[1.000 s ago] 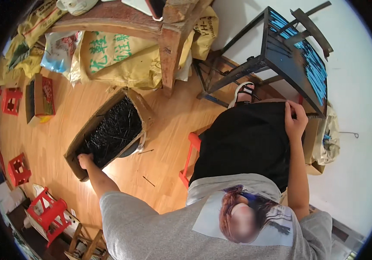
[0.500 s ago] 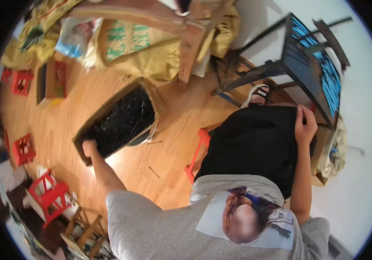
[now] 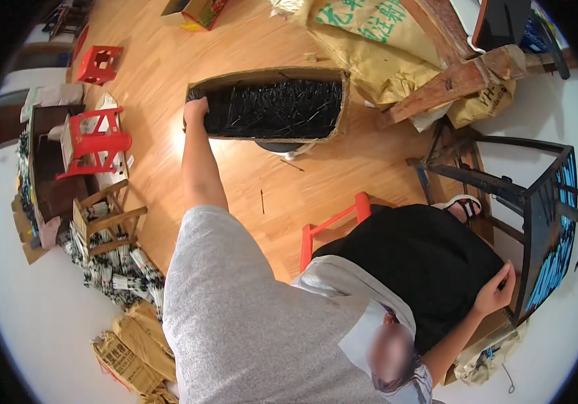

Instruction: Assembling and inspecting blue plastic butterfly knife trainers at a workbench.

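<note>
Rods (image 3: 275, 104), black and thin, fill a carton (image 3: 346, 101) lying lengthwise across the view, with the person's left hand (image 3: 197, 109) at its left end. Those fingers curl out of sight; whether they pinch the carton's wall or rods cannot be told. The right hand (image 3: 498, 289) is well apart, at the edge of the lap (image 3: 410, 269) and near the table (image 3: 539, 229), fingers bent around a dark hollow — what, if anything, they pinch is unclear.

A hard tug on that one end could tilt or swing the carton, more so if it rests on the round thing (image 3: 279, 147) showing past its near edge, and rods could slide over the rim. Tangled rods could also lift as a clump; loose ones could roll underfoot.

By count: one carton of black rods, plus a second box (image 3: 201, 15) at the far edge of the floor (image 3: 147, 87); two loose rods (image 3: 262, 202) beyond the carton's near edge; three red stools (image 3: 104, 143); one wooden stool (image 3: 117, 220); one table. Heaped black rods — and the table's blue rods (image 3: 548, 283) — lie too thick to count.
</note>
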### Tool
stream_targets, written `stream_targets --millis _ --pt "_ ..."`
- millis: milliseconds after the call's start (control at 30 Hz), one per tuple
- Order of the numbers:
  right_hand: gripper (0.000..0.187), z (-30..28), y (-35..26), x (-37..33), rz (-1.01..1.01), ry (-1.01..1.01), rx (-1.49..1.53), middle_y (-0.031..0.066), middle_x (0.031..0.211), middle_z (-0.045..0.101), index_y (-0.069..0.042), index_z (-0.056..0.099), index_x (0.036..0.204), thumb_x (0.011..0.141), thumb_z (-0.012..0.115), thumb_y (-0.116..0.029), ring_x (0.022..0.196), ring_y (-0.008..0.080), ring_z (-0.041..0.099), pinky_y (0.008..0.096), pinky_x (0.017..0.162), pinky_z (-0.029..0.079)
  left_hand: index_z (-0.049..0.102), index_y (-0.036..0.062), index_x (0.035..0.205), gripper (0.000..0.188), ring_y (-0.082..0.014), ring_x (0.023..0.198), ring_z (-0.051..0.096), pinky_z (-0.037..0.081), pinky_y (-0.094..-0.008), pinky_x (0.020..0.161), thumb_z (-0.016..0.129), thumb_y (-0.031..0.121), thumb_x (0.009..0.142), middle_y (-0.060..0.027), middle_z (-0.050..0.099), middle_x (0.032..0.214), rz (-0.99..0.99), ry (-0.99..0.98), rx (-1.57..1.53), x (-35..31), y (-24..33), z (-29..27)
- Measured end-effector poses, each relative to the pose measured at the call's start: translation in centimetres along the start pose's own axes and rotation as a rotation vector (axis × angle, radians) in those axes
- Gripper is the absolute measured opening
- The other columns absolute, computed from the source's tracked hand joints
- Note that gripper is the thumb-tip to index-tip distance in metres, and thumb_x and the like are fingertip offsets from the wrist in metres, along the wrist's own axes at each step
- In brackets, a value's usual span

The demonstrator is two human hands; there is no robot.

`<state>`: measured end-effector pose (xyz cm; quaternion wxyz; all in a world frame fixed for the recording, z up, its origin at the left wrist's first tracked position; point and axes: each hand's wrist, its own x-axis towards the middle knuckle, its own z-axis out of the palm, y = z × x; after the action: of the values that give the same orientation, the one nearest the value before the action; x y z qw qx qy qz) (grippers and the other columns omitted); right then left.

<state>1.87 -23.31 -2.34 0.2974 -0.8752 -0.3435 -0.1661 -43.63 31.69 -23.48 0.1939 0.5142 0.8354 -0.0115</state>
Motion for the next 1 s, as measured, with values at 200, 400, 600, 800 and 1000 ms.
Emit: stream_targets --millis 200,400,600,800,1000 --pt "0.020 -0.7 -1.1 -0.1 0.047 -0.054 -0.094 0.0068 0.078 0.060 0.003 0.059 0.093 0.083 0.052 -0.013 0.067 0.0119 0.053 0.0223 0.061 0.043 0.056 0.0009 0.077 0.030 -0.0173 0.055 0.051 0.040 -0.0316 0.055 0.058 0.030 0.075 -0.0074 0.054 0.061 0.015 -0.134 -0.560 -7.6 2.1 -4.2" --pt "0.020 -0.2 -5.9 -0.8 0.325 -0.001 0.165 0.0080 0.089 0.060 0.002 0.058 0.095 0.084 0.049 -0.011 0.077 0.0132 0.055 0.0248 0.071 0.042 0.042 0.0127 0.057 0.030 -0.0074 0.035 0.029 0.023 -0.0230 0.035 0.057 0.026 0.079 0.0040 0.034 0.044 0.413 -0.783 -1.100 -21.7 7.3 -6.6" --pt "0.043 4.3 -13.8 2.1 -0.086 -0.165 0.636 0.0129 0.110 0.050 0.001 0.040 0.117 0.085 0.040 -0.028 0.093 0.0178 0.051 0.0290 0.080 0.040 0.046 0.0072 0.066 0.021 -0.0067 0.035 0.032 0.024 -0.0207 0.032 0.061 0.018 0.076 0.0036 0.035 0.045 0.655 -1.373 -0.634 -37.9 11.8 -8.6" --pt "0.047 4.3 -14.1 4.1 -0.119 -0.401 0.910 0.0152 0.107 0.051 0.000 0.046 0.113 0.077 0.046 -0.031 0.098 0.0252 0.050 0.0323 0.086 0.035 0.050 0.0039 0.072 0.018 -0.0077 0.038 0.042 0.031 -0.0208 0.034 0.062 0.017 0.074 -0.0011 0.045 0.049 1.168 -1.642 -0.116 -44.7 16.6 -7.9" --pt "0.049 3.1 -12.0 1.4 0.139 -0.438 1.026 0.0124 0.103 0.054 -0.001 0.052 0.107 0.074 0.053 -0.036 0.099 0.0257 0.048 0.0337 0.087 0.035 0.049 0.0025 0.077 0.020 -0.0194 0.044 0.051 0.039 -0.0294 0.040 0.062 0.017 0.071 -0.0070 0.051 0.053 1.740 -1.332 0.070 -46.9 18.2 -5.7"
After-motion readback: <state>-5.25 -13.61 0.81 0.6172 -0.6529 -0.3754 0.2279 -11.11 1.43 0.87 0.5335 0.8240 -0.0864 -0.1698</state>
